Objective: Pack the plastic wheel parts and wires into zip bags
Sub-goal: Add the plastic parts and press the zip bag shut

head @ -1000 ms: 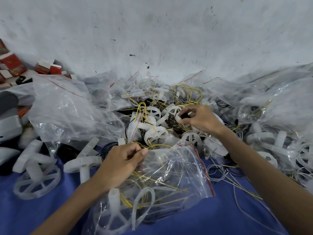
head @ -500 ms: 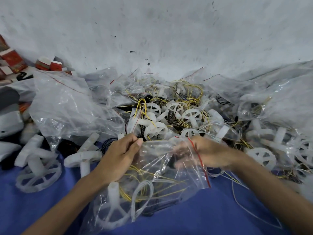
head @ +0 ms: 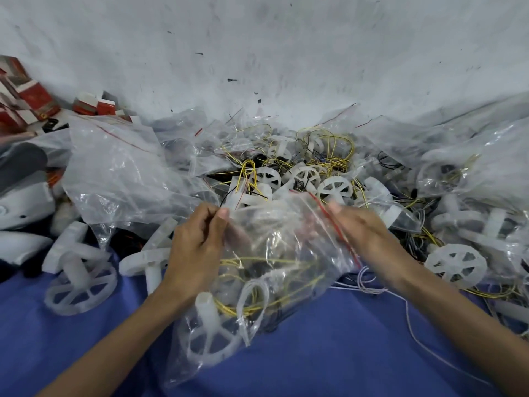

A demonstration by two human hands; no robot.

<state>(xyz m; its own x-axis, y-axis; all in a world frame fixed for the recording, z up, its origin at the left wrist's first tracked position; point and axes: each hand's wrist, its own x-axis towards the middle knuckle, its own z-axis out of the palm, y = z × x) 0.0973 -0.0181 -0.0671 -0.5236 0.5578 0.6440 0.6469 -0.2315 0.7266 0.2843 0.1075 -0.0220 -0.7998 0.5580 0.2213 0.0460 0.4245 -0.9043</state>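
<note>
A clear zip bag [head: 274, 270] with a red seal strip lies on the blue cloth in front of me. Inside it sit a white plastic wheel part [head: 210, 336] and coiled yellow and white wires [head: 257, 293]. My left hand [head: 197, 247] pinches the bag's mouth at its left corner. On the right side of the mouth, by the red strip, my right hand [head: 369, 233] grips the bag. Behind the bag lies a heap of loose wheel parts [head: 333, 187] tangled with yellow wires [head: 326, 144].
Empty clear bags [head: 114, 173] pile up at left, packed ones [head: 469, 167] at right. Loose wheel parts [head: 80, 279] lie on the blue cloth [head: 329, 353] at left, another wheel [head: 455, 267] at right. Red and white boxes [head: 25, 101] stand far left by the white wall.
My right hand has come back from the heap of wheel parts to the bag and now grips the right side of its mouth. My left hand has kept its hold on the bag.
</note>
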